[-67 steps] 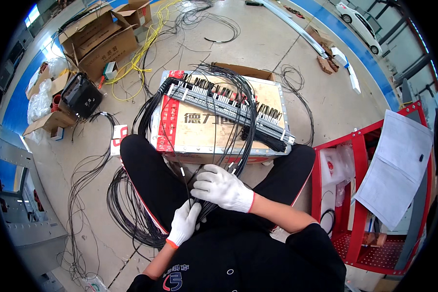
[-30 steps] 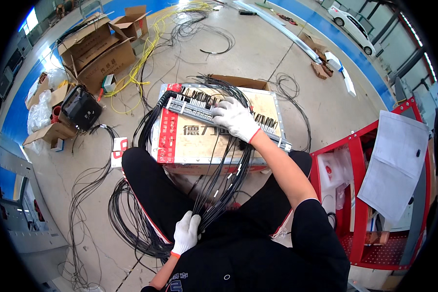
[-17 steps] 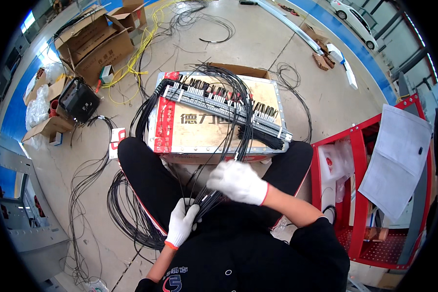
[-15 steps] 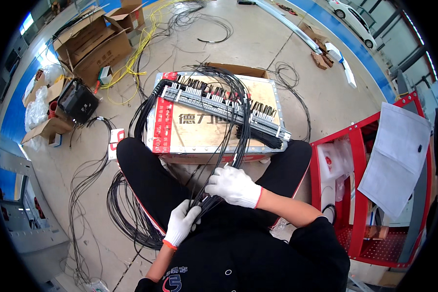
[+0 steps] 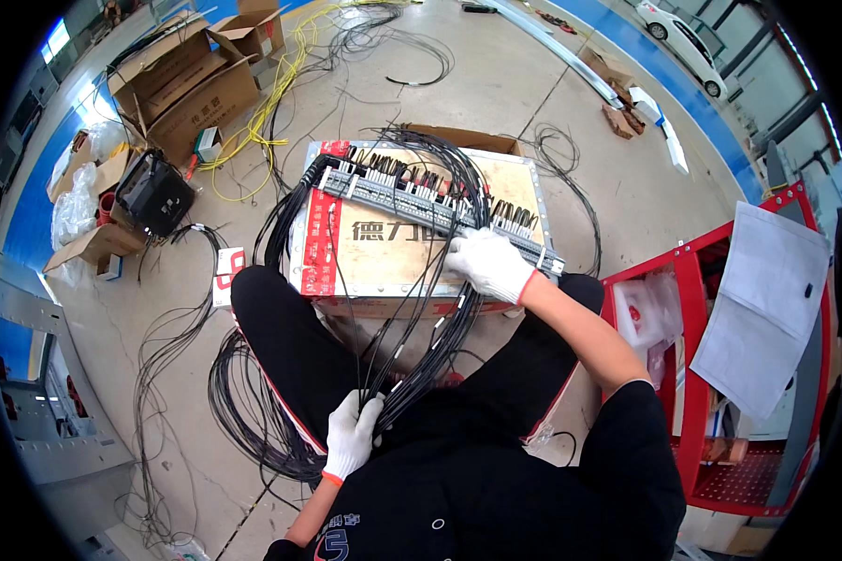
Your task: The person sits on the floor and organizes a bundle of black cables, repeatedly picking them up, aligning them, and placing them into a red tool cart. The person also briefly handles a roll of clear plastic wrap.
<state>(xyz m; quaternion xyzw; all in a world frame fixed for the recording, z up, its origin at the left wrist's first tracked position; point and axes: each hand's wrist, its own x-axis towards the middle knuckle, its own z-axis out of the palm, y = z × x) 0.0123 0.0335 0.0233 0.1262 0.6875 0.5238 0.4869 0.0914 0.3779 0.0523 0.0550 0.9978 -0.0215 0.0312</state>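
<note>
My left hand [image 5: 353, 435], in a white knit glove, is closed around the lower part of a black wire bundle [image 5: 442, 348] close to my body. At the crate's near edge, my gloved right hand [image 5: 489, 266] has its fingers curled on the same bundle, just below a terminal block rail [image 5: 412, 206]. Its fingertips are partly hidden among the wires. The grey rail carries a row of terminals and lies slantwise on a wooden crate [image 5: 370, 257]. White markers show on some of the wires.
Coiled black cables [image 5: 253, 421] lie on the floor beside my left leg. Cardboard boxes [image 5: 192, 107], yellow cable [image 5: 276, 103] and a black case [image 5: 164, 196] stand or lie far left. A red metal frame [image 5: 688, 318] with a white sheet [image 5: 762, 309] is at my right.
My right hand has moved up and away from my left hand, along the wires to the rail. The bundle now spreads more between the hands. My left hand keeps its hold.
</note>
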